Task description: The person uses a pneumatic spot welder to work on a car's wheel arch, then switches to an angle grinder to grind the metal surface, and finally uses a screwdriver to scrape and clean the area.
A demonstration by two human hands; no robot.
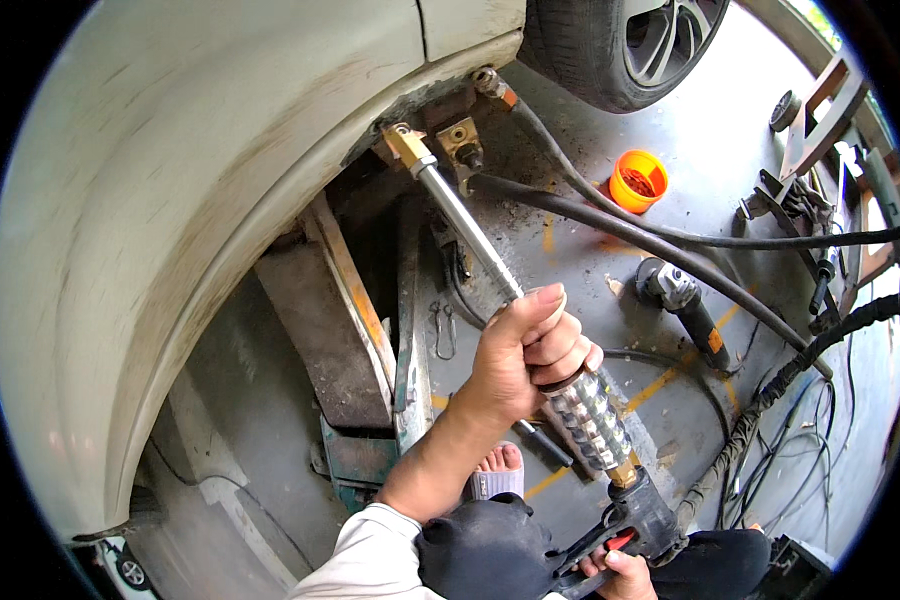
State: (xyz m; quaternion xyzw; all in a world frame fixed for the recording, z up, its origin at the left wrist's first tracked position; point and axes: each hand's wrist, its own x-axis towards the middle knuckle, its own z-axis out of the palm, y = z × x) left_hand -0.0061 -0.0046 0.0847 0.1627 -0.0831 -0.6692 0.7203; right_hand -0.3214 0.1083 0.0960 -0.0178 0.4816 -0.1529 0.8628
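A slide-hammer dent puller [477, 236] runs slantwise from the dented, dirty sill of a pale car [210, 130] down to my lap. Its brass-coloured tip [407, 147] meets the sill's lower edge; whether it is fixed there I cannot tell. My left hand [530, 345] is closed around the shaft, at the upper end of the shiny knurled weight [590, 425]. Lower right, my right hand [625, 578] closes on the black pistol handle [645, 510], which has a red trigger; the handle partly hides its fingers. A brass clamp [460, 140] is bolted beside the tip.
Thick black cables [660, 230] cross the floor at the right. An angle grinder [685, 305] and an orange cup [638, 182] of small reddish pieces lie there. Steel lift beams [355, 300] stand under the car, with a wheel [620, 50] beyond.
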